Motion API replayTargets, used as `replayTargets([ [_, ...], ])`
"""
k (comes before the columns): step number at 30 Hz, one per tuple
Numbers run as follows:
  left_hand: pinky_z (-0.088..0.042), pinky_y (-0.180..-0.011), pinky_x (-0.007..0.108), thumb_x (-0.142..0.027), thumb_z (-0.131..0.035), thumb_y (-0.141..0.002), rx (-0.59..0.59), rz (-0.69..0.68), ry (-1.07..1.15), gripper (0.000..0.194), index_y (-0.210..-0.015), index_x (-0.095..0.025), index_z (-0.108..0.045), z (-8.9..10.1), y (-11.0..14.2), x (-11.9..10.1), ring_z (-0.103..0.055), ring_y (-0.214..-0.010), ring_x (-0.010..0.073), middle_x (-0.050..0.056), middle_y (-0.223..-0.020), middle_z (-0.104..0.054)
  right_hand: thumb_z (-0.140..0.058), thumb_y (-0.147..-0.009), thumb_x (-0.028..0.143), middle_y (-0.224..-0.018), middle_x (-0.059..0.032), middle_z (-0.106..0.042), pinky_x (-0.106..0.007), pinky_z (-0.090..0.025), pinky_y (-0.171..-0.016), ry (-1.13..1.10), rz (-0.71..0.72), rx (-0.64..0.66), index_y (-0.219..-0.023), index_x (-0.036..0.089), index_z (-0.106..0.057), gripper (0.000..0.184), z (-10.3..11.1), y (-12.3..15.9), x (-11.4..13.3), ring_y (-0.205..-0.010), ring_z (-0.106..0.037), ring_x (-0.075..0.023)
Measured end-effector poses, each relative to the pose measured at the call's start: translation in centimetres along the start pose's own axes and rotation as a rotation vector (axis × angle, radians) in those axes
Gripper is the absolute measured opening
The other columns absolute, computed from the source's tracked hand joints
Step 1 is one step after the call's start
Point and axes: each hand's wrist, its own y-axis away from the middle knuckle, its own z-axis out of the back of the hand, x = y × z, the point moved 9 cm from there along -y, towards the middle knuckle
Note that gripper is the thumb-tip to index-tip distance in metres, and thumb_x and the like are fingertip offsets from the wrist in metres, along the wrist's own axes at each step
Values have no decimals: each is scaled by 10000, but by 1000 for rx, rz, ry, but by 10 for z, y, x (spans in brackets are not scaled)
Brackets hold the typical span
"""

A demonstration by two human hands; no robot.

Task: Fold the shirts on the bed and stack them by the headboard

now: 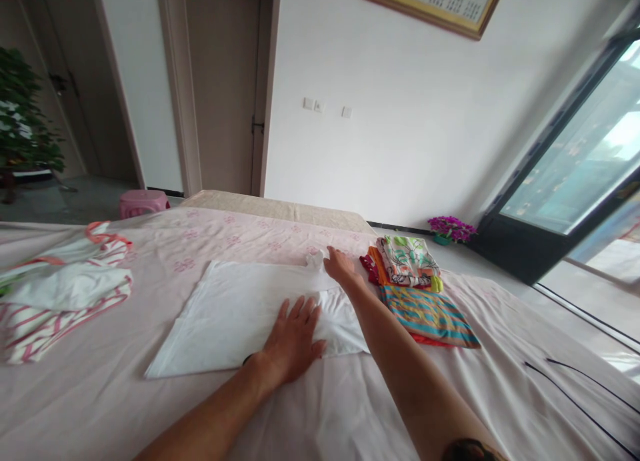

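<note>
A white shirt [230, 314] is spread over the pink bedsheet in front of me, smooth on the left and rumpled on the right. My left hand [295, 337] lies flat on its near middle part, fingers spread. At the far edge, my right hand [341, 266] pinches a small bunched piece of the same white cloth, which sticks up a little. My right forearm hides part of the shirt's right end. Just right of that arm are folded clothes: a patterned stack [407, 261] and a blue-and-tan striped piece [433, 314].
Loose striped clothes [65, 294] lie at the left on the pink floral sheet [160, 247]. Beyond the bed are a pink stool [144, 202] and a pot of purple flowers [451, 229]. Dark cords [575, 397] run across the right side.
</note>
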Motion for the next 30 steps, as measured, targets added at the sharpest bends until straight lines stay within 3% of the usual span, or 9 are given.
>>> replayTargets([
  [4,-122,-1196,603,-568,-336,-942,-23,-15,0,684,-1509,-185,-349,1,-1,-1,-184,-1496,333,123,-1617,-246,-500,-855,257,-1324,-198,-566,-399,-424,-956,-44,-84,20,-1405,134,-443,566,-16,-22,-2,-1209,-540,-294],
  [7,-128,-1191,611,-574,-326,-944,-37,-21,3,685,-1515,-196,-337,2,-1,-1,-182,-1496,340,125,-1616,-252,-597,-768,277,-1262,-216,-595,-417,-435,-924,-68,-113,43,-1312,104,-531,574,-26,-31,-6,-1194,-528,-327],
  [11,-119,-1198,603,-581,-303,-947,-34,-17,5,691,-1513,-188,-346,2,-1,-1,-180,-1496,340,123,-1613,-260,-614,-729,274,-1011,-130,-690,-354,-437,-853,-128,-46,44,-1006,156,-683,308,-28,-33,-3,-1054,-576,-281],
  [15,-110,-1207,589,-583,-322,-943,-30,-3,23,685,-1514,-206,-344,1,0,1,-168,-1501,324,105,-1614,-266,-578,-756,295,-835,-29,-658,-257,-408,-736,-204,62,-28,-868,174,-674,191,-8,-22,5,-833,-572,-175],
  [18,-108,-1208,584,-564,-345,-945,-37,-8,31,673,-1514,-205,-340,0,1,1,-170,-1501,320,103,-1618,-255,-557,-774,316,-784,4,-611,-229,-388,-670,-308,169,-114,-858,163,-653,199,18,4,9,-750,-533,-140],
  [22,-120,-1203,582,-549,-361,-949,-58,-25,23,649,-1500,-206,-364,3,2,0,-201,-1493,319,113,-1612,-271,-568,-772,276,-750,15,-604,-233,-407,-675,-515,420,-236,-897,173,-645,179,50,69,8,-701,-533,-137],
  [26,-160,-1193,568,-513,-418,-940,-89,-24,17,606,-1460,-202,-419,9,3,-2,-254,-1475,312,143,-1576,-345,-557,-712,130,-900,-8,-697,-252,-442,-774,-406,441,-103,-928,221,-672,261,29,122,-2,-830,-615,-174],
  [30,-214,-1177,536,-473,-496,-914,-144,-18,14,529,-1367,-202,-516,19,5,-6,-311,-1447,300,153,-1531,-409,-517,-654,57,-946,-15,-710,-265,-444,-834,-292,358,-85,-882,238,-696,342,9,140,-11,-934,-625,-195],
])
